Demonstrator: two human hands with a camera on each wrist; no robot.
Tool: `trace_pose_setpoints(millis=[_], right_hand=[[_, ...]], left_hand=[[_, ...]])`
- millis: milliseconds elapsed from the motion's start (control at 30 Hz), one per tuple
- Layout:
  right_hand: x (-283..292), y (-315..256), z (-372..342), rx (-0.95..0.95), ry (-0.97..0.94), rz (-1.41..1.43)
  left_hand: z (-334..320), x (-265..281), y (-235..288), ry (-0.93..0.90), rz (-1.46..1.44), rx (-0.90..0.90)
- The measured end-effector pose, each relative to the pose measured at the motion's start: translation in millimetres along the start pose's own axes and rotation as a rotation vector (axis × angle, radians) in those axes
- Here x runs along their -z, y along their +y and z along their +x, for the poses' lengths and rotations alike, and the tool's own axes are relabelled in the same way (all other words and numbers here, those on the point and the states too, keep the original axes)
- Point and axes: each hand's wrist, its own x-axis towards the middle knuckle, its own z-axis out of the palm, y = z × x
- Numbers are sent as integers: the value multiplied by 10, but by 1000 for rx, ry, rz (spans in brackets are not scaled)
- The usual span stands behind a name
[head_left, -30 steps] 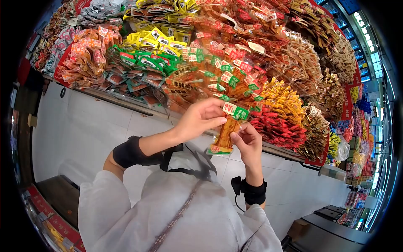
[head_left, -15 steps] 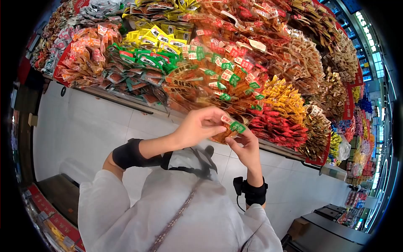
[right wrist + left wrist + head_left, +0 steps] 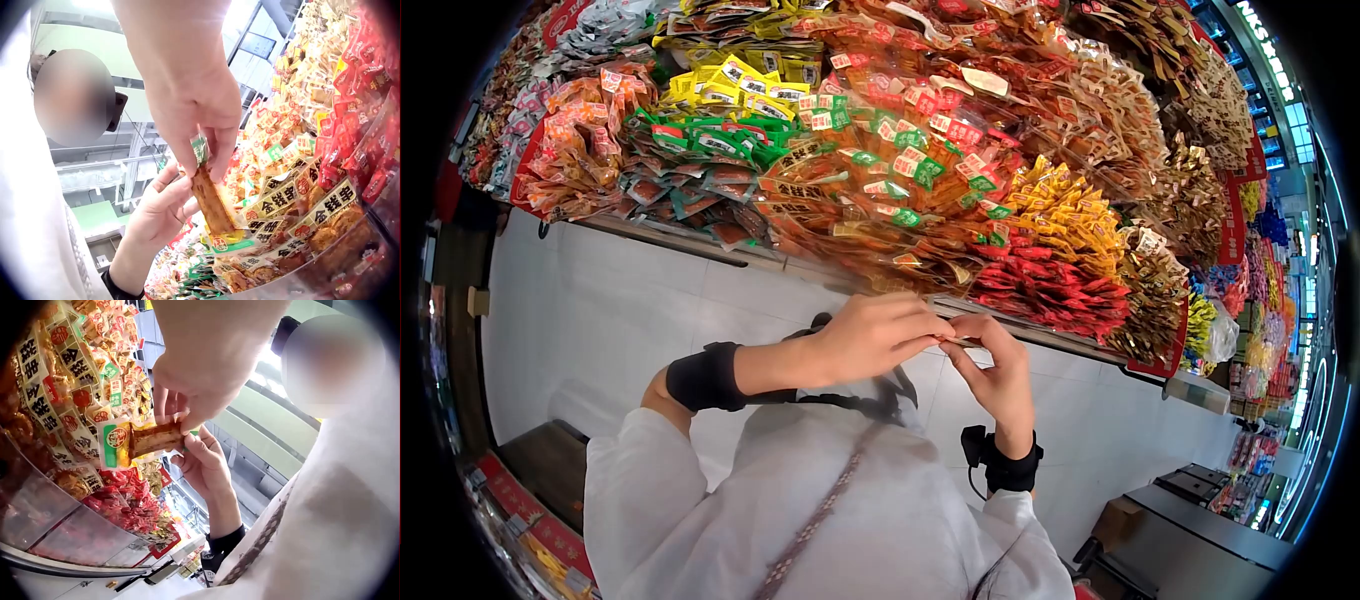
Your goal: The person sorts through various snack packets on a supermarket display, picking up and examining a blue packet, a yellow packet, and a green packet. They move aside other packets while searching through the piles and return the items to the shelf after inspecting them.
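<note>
A clear snack packet [image 3: 153, 440] with brown strips inside and a green-and-red label is held up between both hands. My left hand [image 3: 878, 338] pinches its upper end between thumb and fingers. My right hand [image 3: 997, 372] pinches the same end, with its fingertips close to the left ones. In the right wrist view the packet [image 3: 215, 206] hangs slanted below the right hand's fingers, its labelled bottom free. From the head it is seen almost edge-on, mostly hidden by the hands.
Before the hands stands a long counter heaped with packaged snacks: green-topped packets [image 3: 915, 165], red packets [image 3: 1055, 298], yellow packets [image 3: 1065, 205]. Its front edge [image 3: 800, 270] runs just beyond the hands. Pale floor tiles [image 3: 620, 320] lie below.
Both hands have come down and nearer the body with the packet. It has tipped from face-up to nearly edge-on in the head view, and the fingertips have drawn together.
</note>
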Motion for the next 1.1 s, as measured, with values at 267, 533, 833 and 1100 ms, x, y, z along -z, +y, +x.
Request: trace_pose_setpoints(millis=[267, 533, 833, 1100], right_hand=[[452, 187, -103, -52, 74, -30], [1217, 631, 64, 1, 634, 296], [1279, 873, 422, 37, 576, 320], [1203, 898, 490, -20, 474, 354]], left_hand=[[285, -190, 18, 71, -9, 7], [814, -249, -211, -10, 443, 5], [1224, -787, -402, -250, 936, 86], [1121, -713, -477, -134, 867, 105]])
